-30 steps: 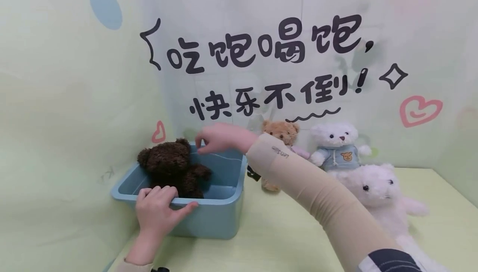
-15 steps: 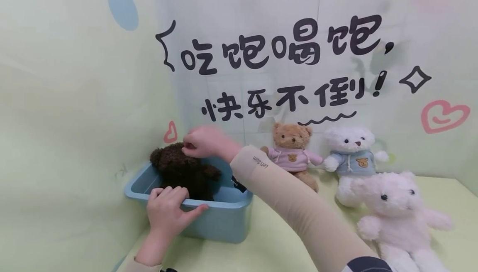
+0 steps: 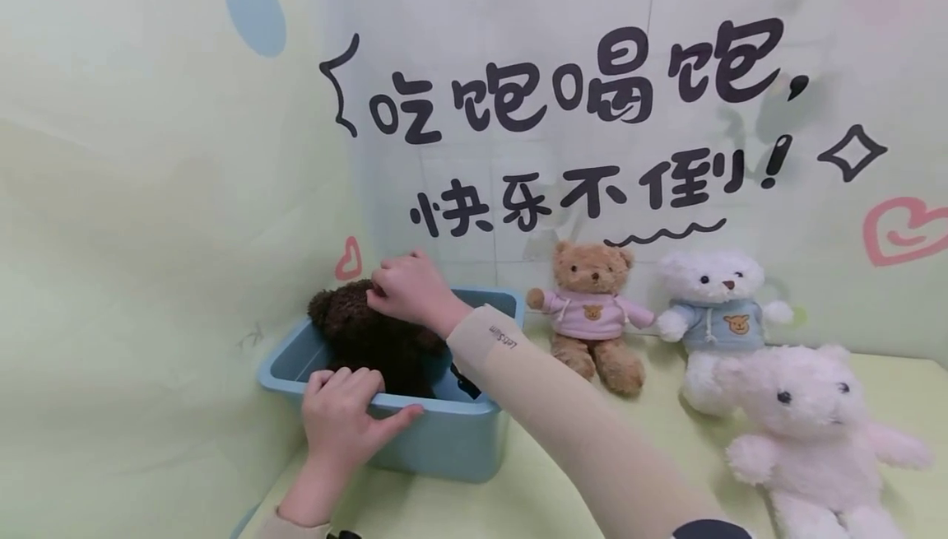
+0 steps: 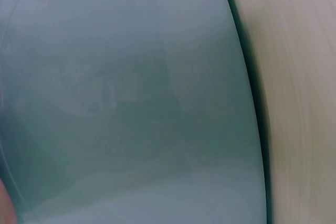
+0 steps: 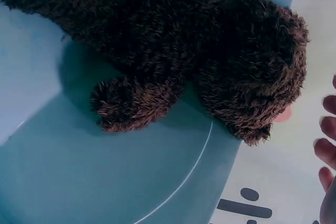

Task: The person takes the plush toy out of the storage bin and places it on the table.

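A dark brown teddy bear point(image 3: 370, 341) sits in a blue plastic tub point(image 3: 444, 444), its head above the rim. My left hand point(image 3: 344, 420) grips the tub's near rim, fingers over the edge and thumb along the outside. The tub's outer wall point(image 4: 136, 93) fills most of the left wrist view. My right hand point(image 3: 415, 288) is at the bear's head with bent fingers, hiding part of it in the head view. From the right wrist, the bear's head point(image 5: 257, 66) and arm point(image 5: 136, 103) show, and the fingertips point(image 5: 328, 127) appear apart from the fur.
To the right of the tub sit a tan bear point(image 3: 592, 313) in a pink hoodie, a white bear point(image 3: 714, 325) in a blue hoodie and a pale pink bear point(image 3: 815, 440). They are on a light table point(image 3: 563, 473). A printed wall point(image 3: 474, 45) stands behind, another at the left.
My right hand has moved left and reached the brown bear's head. My left hand stays on the tub rim. The head view has shifted, so the scene sits farther right.
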Available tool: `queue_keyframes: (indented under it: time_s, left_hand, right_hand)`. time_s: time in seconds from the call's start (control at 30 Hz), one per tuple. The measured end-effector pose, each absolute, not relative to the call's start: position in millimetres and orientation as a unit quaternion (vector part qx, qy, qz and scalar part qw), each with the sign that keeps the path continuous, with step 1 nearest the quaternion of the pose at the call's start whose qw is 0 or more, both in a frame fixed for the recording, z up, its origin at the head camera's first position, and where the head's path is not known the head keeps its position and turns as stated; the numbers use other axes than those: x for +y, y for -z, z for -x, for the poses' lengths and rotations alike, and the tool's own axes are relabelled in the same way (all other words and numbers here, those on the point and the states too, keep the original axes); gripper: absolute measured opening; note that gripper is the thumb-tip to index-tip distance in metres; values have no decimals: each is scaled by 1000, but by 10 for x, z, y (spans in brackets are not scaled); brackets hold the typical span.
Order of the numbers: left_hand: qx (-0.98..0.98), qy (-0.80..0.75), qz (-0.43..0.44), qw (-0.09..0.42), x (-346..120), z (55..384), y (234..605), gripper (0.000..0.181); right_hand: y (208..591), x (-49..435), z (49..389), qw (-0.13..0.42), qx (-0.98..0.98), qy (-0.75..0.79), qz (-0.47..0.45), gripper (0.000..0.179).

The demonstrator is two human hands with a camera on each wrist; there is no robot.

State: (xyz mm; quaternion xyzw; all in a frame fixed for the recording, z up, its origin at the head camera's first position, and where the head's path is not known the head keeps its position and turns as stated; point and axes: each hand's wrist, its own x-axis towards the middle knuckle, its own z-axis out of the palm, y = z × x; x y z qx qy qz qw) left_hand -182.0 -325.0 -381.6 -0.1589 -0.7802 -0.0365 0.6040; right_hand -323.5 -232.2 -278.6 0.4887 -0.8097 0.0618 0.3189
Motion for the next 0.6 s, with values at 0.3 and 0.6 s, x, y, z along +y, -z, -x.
queue_keyframes:
  time_s: [0.3, 0.6]
  left_hand:
    - [-843, 33, 145, 518, -3313, 1671, 3736, 66]
    - [-955, 61, 110, 270, -3298, 1632, 3419, 56]
  right_hand:
    - [2918, -2413, 3277, 261, -834, -80, -480, 24]
    - [2980, -2357, 3362, 170, -831, -101, -519, 83]
